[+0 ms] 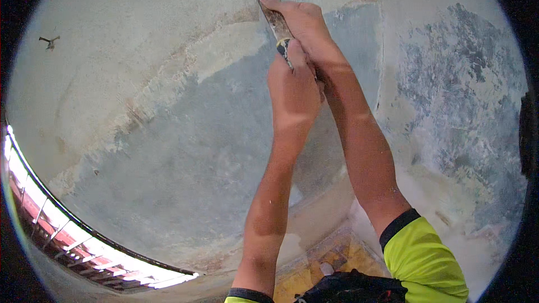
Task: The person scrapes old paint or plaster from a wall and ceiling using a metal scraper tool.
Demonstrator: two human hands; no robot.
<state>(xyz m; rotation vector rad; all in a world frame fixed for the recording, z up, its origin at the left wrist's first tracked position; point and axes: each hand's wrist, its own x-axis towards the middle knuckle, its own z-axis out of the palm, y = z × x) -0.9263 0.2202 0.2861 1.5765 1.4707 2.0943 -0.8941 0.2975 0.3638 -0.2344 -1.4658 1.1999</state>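
Note:
Both my hands are on one putty knife [276,24], held up against the wall [168,134]. Its handle, dark with a yellowish collar, is wrapped by my left hand [296,90]. Higher up, my right hand [306,25] grips along the blade, its thumb near the blade's far corner. Fingers behind the blade are hidden. Around the blade's tip the wall is pale and rough, next to a large smooth grey patch [213,129] that spreads down and to the left. Whether the blade's edge touches the wall I cannot tell.
A small dark metal piece [50,41] sticks out of the wall at the upper left. Bright barred window [84,241] openings curve along the lower left. On the right is a mottled blue-grey wall area [457,73]. Below lies a yellowish stained surface [351,255].

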